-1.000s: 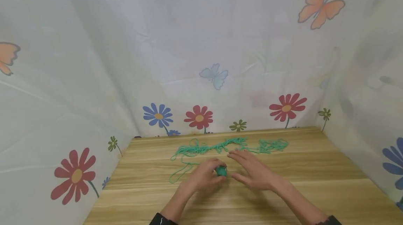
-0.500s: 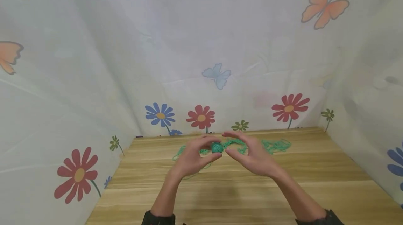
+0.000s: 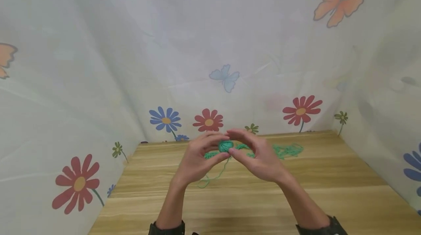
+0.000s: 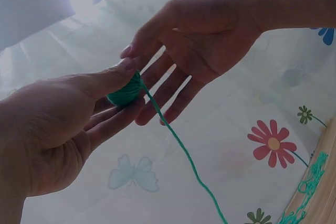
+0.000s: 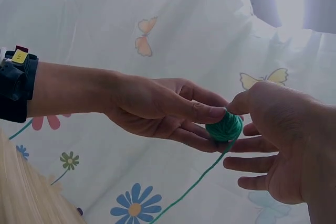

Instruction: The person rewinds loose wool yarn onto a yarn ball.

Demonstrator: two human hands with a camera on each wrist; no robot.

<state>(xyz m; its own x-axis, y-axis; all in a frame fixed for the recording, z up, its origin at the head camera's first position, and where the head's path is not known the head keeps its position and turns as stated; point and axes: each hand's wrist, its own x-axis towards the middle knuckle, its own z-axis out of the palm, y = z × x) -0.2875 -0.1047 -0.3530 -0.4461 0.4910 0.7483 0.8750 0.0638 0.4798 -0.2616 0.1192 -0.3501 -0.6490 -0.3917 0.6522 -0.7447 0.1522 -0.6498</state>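
Observation:
A small ball of green yarn (image 3: pixel 225 146) is held up above the table between both hands. My left hand (image 3: pixel 194 160) grips it, thumb in front and fingers behind, as the left wrist view shows the ball (image 4: pixel 125 93) under its thumb. From the other side my right hand (image 3: pixel 261 158) reaches in, its thumb tip right at the ball's edge. Its other fingers stretch out loosely beside the ball in the right wrist view. A single yarn strand (image 5: pixel 197 182) hangs down from the ball (image 5: pixel 224 126).
Loose tangled green yarn (image 3: pixel 287 150) lies along the back of the wooden table (image 3: pixel 250 205), partly hidden behind the hands. A white curtain (image 3: pixel 184 45) printed with flowers and butterflies encloses the table at the back and both sides.
Both hands have risen off the table, the left carrying the yarn ball up. My right hand has come in from apart until its thumb meets the ball.

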